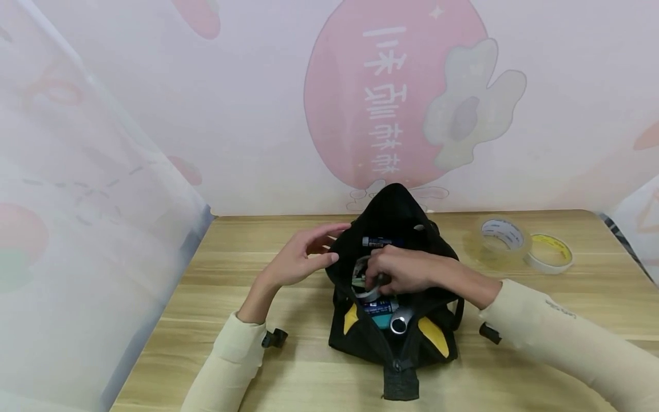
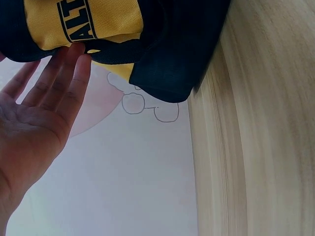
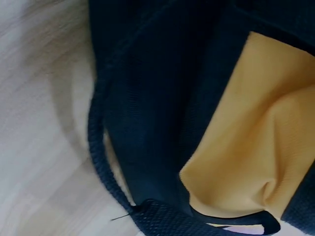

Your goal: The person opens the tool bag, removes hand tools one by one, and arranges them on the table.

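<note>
A black tool bag with yellow panels stands on the table, its mouth spread wide. My right hand reaches inside, fingers curled at a pale ring-shaped tape roll. Near that hand in the bag lie a dark tube, a blue-labelled pack and a silver cylinder. Loosely straight fingers of my left hand touch the bag's left rim; the left wrist view has this hand against the yellow lettered panel. Only the bag's side and strap appear in the right wrist view.
To the right of the bag, a clear tape roll lies beside a white and yellow tape roll on the wooden table. A printed pale backdrop rises behind the table's far edge. The bag's front buckle flap hangs toward me.
</note>
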{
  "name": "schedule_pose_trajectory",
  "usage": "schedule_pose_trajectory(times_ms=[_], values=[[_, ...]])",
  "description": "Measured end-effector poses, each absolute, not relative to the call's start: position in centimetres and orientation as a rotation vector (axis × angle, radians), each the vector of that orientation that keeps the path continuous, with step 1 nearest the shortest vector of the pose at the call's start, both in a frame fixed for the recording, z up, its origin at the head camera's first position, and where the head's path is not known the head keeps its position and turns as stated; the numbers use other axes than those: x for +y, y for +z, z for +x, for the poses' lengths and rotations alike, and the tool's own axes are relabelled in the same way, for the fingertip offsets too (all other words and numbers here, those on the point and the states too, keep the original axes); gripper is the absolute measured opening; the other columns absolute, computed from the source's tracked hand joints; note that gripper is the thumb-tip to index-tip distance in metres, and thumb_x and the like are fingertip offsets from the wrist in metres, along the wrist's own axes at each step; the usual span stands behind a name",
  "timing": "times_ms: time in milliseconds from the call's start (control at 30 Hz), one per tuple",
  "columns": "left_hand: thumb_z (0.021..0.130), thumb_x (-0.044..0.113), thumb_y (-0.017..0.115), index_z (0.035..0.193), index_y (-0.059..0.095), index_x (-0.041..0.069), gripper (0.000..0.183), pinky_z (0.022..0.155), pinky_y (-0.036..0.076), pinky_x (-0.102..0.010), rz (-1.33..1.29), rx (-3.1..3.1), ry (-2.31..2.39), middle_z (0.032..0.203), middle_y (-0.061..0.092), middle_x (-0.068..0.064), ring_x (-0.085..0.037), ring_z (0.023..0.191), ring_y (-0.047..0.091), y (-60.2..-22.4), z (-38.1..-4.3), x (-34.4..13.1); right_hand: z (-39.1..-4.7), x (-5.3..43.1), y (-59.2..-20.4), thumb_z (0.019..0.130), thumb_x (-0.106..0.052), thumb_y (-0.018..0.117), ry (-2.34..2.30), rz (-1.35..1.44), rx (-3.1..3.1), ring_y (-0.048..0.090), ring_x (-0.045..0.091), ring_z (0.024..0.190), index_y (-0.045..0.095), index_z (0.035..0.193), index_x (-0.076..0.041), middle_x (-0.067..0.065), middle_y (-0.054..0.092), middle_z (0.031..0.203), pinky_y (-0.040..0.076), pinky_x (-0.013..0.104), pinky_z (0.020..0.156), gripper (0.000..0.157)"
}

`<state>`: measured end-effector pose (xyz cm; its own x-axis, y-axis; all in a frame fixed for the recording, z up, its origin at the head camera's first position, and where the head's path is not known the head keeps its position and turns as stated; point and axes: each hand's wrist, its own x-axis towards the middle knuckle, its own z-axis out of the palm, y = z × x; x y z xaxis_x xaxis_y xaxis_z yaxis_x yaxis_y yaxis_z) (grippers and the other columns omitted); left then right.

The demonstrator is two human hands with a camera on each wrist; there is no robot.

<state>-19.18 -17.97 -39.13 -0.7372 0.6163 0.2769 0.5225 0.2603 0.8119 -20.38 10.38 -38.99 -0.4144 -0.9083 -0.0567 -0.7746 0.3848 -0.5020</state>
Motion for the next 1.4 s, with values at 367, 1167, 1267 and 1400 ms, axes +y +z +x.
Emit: schedule_pose_trajectory(times_ms=[367, 1167, 1267, 1400], values=[[0.103, 0.013, 0.066, 0.157, 0.055, 0.012, 0.055, 0.105, 0.060, -0.038, 1.090, 2.427, 1.480, 0.158, 0.060, -0.008, -0.029, 0.126, 0.070, -38.9, -19.1, -18.2, -19.9, 10.7, -37.0, 0.092, -0.005, 0.079, -0.541, -1.540, 2.338, 0.062, 0.009, 0.101, 0.083, 0.105, -0.020, -0.009, 0.076, 0.107, 0.057, 0.029, 0.090, 0.020], [0.101, 0.011, 0.067, 0.157, 0.056, 0.011, 0.057, 0.105, 0.061, -0.040, 1.096, 2.443, 1.467, 0.157, 0.061, -0.010, -0.030, 0.126, 0.071, -39.0, -19.0, -18.1, -18.2, 16.1, -32.7, 0.091, 0.000, 0.080, -0.980, -1.529, 2.480, 0.062, 0.005, 0.097, 0.083, 0.109, -0.023, -0.013, 0.074, 0.105, 0.062, 0.026, 0.081, 0.029], [0.101, 0.011, 0.068, 0.157, 0.055, 0.011, 0.057, 0.105, 0.061, -0.040, 1.101, 2.448, 1.466, 0.157, 0.060, -0.010, -0.031, 0.126, 0.070, -39.1, -19.0, -18.1, -17.8, 16.8, -32.5, 0.090, 0.003, 0.078, -1.037, -1.494, 2.473, 0.063, 0.006, 0.096, 0.083, 0.109, -0.023, -0.012, 0.074, 0.106, 0.063, 0.025, 0.079, 0.032], [0.101, 0.010, 0.068, 0.157, 0.056, 0.011, 0.057, 0.105, 0.060, -0.039, 1.099, 2.450, 1.468, 0.157, 0.061, -0.009, -0.030, 0.126, 0.070, -39.1, -19.0, -18.1, -17.5, 18.0, -32.4, 0.089, 0.008, 0.077, -1.113, -1.494, 2.486, 0.065, 0.007, 0.093, 0.083, 0.109, -0.022, -0.009, 0.074, 0.107, 0.063, 0.026, 0.077, 0.036]])
